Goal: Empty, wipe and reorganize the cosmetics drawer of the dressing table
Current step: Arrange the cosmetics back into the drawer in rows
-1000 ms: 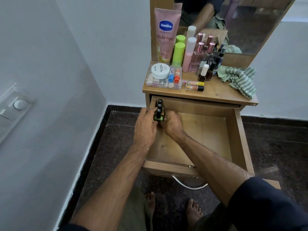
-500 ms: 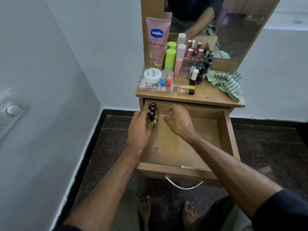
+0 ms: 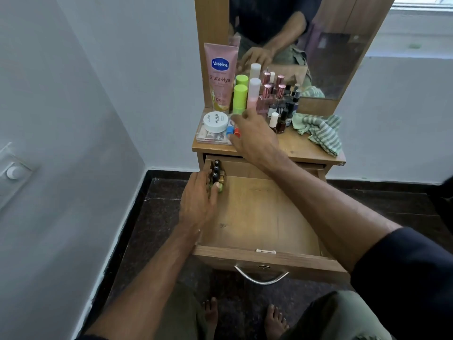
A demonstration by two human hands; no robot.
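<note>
Left hand (image 3: pixel 199 202) grip pinches drawer bottles (image 3: pixel 216 175); right hand (image 3: pixel 252 136) spread, reaching, could topple table bottles (image 3: pixel 279 114).

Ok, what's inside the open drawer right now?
A small cluster of dark-capped bottles stands in the back-left corner of the drawer, with the left hand touching it. The right forearm covers part of the back edge, so anything there is hidden.

Right hand (image 3: pixel 255 138) has left the drawer (image 3: pixel 259 217), now up over the tabletop items by the clear box (image 3: pixel 210 138). Left hand (image 3: pixel 201 200) unchanged at the small bottles (image 3: pixel 217 174).
</note>
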